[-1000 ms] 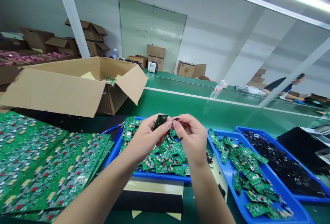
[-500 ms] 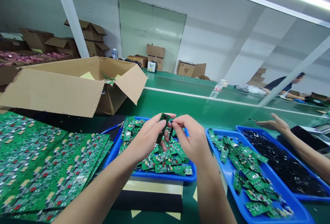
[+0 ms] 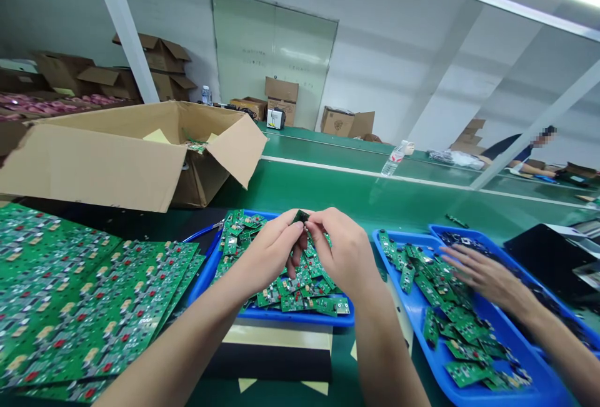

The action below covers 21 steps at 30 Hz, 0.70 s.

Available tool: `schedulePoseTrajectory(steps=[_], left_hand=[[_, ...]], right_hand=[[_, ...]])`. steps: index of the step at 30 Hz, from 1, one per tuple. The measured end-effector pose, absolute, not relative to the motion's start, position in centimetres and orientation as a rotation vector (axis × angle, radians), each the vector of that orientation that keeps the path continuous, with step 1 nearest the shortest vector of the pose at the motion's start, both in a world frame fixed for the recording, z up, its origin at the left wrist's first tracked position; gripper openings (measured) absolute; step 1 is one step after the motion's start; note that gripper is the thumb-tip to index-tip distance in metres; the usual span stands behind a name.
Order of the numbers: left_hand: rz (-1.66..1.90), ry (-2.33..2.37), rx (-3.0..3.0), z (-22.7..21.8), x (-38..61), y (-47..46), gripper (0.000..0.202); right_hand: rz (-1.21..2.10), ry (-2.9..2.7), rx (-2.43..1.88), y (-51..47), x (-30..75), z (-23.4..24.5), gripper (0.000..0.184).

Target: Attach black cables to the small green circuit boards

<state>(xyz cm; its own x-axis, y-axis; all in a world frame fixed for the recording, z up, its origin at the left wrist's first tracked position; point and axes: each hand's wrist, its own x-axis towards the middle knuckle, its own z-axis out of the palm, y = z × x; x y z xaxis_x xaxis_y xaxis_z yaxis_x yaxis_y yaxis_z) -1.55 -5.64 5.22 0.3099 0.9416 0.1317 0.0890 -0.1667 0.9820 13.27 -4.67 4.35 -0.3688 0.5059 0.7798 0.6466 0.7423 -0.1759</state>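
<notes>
My left hand [image 3: 269, 251] and my right hand [image 3: 340, 247] meet above a blue tray [image 3: 300, 317] heaped with small green circuit boards [image 3: 300, 285]. Both hands pinch one small green circuit board [image 3: 300, 216] between their fingertips. Only its top edge shows, since the fingers hide the rest. Whether a second small part is held with it I cannot make out.
Large green circuit board panels [image 3: 79, 301] lie stacked at the left. An open cardboard box [image 3: 126, 157] stands behind them. Another person's hand [image 3: 487, 276] reaches over the right blue tray [image 3: 422, 326] of boards, beside a blue tray of black parts [image 3: 462, 239]. A water bottle [image 3: 394, 160] stands on the green belt.
My hands have closed together around the small board, lowering it slightly. The other person's hand came in from the right and now lies over the right tray.
</notes>
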Motion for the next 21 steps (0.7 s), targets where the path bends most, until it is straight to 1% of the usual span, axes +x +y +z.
schedulePoseTrajectory(steps=[10, 21], left_hand=[[1.001, 0.976, 1.547, 4.82, -1.63, -5.31, 0.022], [1.002, 1.031, 1.575, 4.85, -1.54, -5.16, 0.026]], right_hand=[[-0.212, -2.076, -0.890, -4.74, 13.09, 4.34, 0.022], [-0.081, -2.040, -0.935, -4.54, 12.68, 4.08, 0.021]])
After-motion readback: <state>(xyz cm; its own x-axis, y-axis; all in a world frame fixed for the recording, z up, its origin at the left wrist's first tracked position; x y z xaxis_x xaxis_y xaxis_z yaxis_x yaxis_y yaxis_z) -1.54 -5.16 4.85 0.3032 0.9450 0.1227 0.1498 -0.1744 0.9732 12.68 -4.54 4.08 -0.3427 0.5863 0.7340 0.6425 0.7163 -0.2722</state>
